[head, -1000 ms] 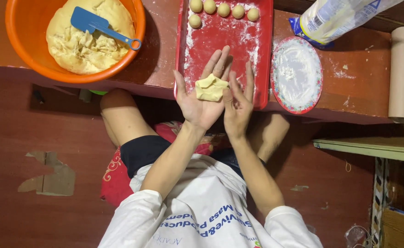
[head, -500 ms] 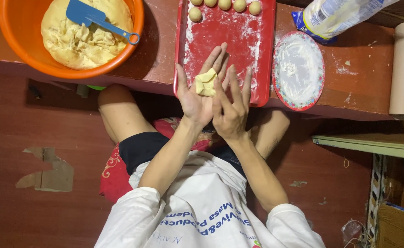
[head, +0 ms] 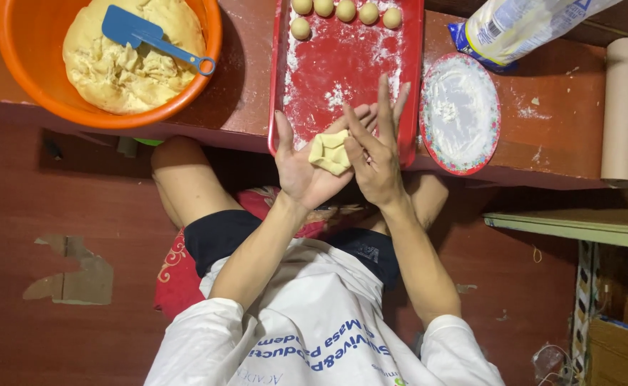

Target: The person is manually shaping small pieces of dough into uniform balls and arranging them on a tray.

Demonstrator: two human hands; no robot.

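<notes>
While left hand (head: 303, 168) lies open cradling dough piece (head: 330, 152), right hand (head: 377, 154) presses flat, fingers spread, above floured tray (head: 350, 78).

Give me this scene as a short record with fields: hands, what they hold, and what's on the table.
Left hand: open palm under a dough piece
Right hand: flat, fingers spread, against the dough piece
Red tray: floured, six dough balls at the far end
Orange bowl: dough mass with blue scraper
Plate: floured
Also: flour bag, paper roll
</notes>
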